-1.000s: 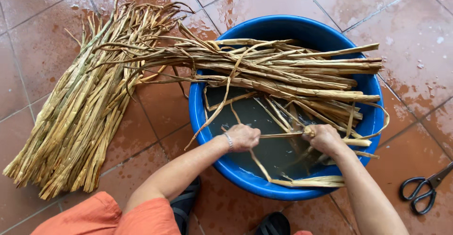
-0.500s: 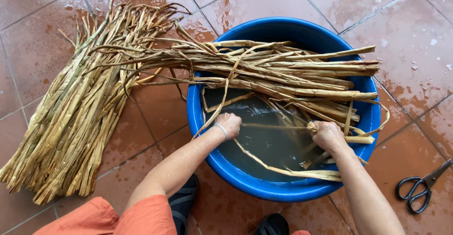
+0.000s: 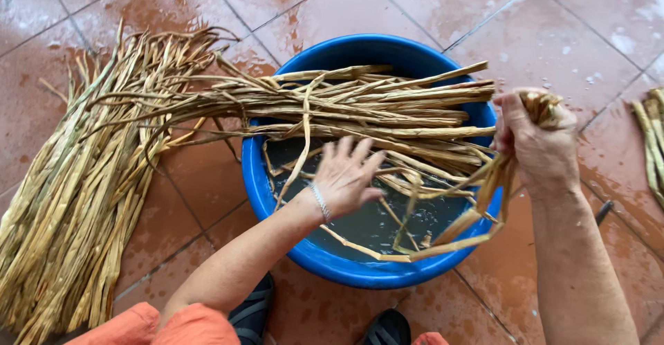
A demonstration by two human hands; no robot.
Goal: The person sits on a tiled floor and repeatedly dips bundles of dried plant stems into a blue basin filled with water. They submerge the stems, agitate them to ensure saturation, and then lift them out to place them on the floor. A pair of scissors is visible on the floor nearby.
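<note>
Wet plant strips lifted out of a blue basin.

Right hand (image 3: pixel 538 144) closed in a fist around a wet strip bunch (image 3: pixel 484 186), raised at the right rim of the blue basin (image 3: pixel 257 179), loose ends hanging down into the dark water (image 3: pixel 366 224). Left hand (image 3: pixel 348 175) spread open, fingers apart, hovering over the water, holding nothing. Long dry stalks (image 3: pixel 360 106) laid across the basin top. Big stalk pile (image 3: pixel 76 193) on the wet red tile floor (image 3: pixel 553 13), to the left. More strips (image 3: pixel 650 137) at the right edge.
</note>
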